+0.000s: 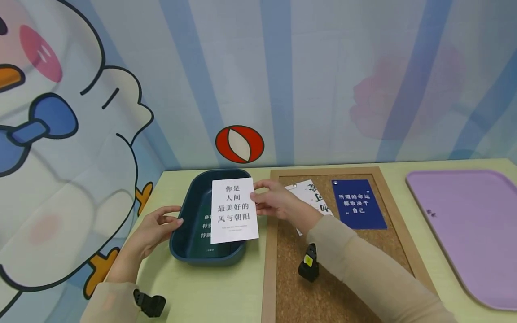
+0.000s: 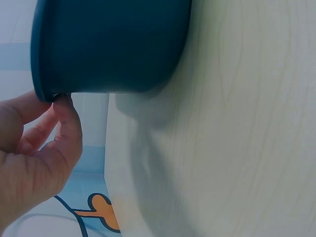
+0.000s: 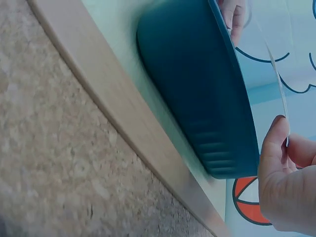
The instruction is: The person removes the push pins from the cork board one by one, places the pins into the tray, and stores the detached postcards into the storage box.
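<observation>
My right hand pinches a white card printed with dark Chinese characters by its right edge, thumb against fingers. The card is held above a deep teal plastic basin; from the right wrist it appears nearly edge-on, over the basin's rim. My left hand holds the basin's left rim between thumb and fingers, as the left wrist view also shows. Inside the basin lies a dark green card with white characters, partly covered by the white one.
Right of the basin lies a wood-framed cork board. A blue card and another white card, partly hidden by my right arm, are on it with pins at their tops. A purple tray sits farther right. A cartoon-printed backdrop stands behind the table.
</observation>
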`<state>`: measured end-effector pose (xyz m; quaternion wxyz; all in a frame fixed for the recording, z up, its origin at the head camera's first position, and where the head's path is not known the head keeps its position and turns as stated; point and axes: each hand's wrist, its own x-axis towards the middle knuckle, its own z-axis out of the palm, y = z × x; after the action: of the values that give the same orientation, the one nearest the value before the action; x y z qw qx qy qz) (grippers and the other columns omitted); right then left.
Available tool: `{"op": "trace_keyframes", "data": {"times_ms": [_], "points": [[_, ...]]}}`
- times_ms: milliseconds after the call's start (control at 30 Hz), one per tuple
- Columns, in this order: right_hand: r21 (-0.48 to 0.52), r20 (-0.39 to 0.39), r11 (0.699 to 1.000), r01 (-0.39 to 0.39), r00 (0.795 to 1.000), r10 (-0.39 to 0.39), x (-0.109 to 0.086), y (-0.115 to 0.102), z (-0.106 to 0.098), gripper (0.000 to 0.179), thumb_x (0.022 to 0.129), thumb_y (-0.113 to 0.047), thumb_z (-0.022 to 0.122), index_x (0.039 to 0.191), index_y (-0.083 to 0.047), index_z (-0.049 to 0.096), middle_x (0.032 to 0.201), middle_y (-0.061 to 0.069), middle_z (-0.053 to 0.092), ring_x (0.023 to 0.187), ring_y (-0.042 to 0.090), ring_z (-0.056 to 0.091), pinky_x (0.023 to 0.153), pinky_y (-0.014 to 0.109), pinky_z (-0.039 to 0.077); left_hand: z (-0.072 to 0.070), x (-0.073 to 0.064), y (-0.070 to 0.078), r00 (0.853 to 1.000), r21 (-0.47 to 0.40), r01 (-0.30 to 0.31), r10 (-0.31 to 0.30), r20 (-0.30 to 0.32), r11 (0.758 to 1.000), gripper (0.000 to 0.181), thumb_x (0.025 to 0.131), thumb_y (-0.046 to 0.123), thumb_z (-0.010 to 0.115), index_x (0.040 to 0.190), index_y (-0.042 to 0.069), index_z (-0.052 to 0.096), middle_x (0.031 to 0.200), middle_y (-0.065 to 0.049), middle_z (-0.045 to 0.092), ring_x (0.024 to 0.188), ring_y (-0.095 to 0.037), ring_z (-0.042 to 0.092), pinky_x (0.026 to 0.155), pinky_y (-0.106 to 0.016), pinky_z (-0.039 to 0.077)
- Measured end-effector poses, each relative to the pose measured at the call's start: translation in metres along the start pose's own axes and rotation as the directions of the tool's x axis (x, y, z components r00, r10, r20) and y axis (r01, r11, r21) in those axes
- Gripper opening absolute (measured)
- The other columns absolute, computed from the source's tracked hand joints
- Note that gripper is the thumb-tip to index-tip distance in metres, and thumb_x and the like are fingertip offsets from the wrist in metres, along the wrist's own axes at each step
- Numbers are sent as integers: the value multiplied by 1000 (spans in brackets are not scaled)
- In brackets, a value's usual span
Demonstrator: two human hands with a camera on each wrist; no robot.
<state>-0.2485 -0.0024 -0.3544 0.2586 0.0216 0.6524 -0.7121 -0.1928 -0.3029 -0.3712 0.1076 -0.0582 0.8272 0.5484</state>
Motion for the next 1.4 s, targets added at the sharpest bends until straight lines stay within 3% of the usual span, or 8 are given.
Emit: {"op": "trace_keyframes", "data": {"times_ms": [400,767,1133,1400], "points": [[-29,-16,999,15,1000,-16,5,3,23,33,90,2,57,122,-1,49,80,14,61,51,14,55,47,19,48,0,0,2,1000,12,-1,1,-5,1000,54,93,15,59,138,-1,36,95,-5,55,76,-10,52,66,-21,48],[-60,19,996,63,998,-62,5,3,43,38,88,8,55,124,4,46,87,17,61,58,16,58,57,25,53,3,2,1,1000,3,16,-16,-21,1000,54,92,11,59,138,-2,36,94,-7,55,75,-11,54,65,-21,49],[-126,-25,989,82,996,-86,7,8,71,35,86,9,56,120,3,48,87,15,61,57,16,59,57,25,53,-1,2,-3,1000,-11,11,-11,-12,1000,54,92,14,60,138,-1,36,94,-5,55,72,-10,55,64,-22,48],[-107,-50,991,76,995,-81,8,14,82,32,87,8,56,118,3,50,82,14,62,55,14,59,57,25,53,0,2,-1,1000,5,13,-13,-16,1000,55,91,15,61,138,-1,37,93,-4,56,72,-9,54,64,-20,47]]}}
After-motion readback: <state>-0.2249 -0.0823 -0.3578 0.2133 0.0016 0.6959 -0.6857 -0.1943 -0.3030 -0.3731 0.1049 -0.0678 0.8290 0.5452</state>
